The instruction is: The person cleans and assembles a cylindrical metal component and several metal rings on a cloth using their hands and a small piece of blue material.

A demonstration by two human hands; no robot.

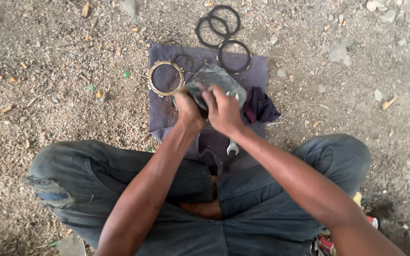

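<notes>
Both hands, left hand (187, 108), right hand (222, 110), gripping grey metal cover (219, 78) just beyond fingers

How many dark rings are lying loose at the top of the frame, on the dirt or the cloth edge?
3. Two overlapping dark rings lie on the dirt; a third dark ring lies on the grey cloth. Thinner ones nearby are hard to count.

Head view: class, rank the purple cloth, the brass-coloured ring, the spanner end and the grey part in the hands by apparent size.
1. purple cloth
2. grey part
3. brass-coloured ring, close to the grey part, which the hands partly hide, so that order is unsure
4. spanner end
</notes>
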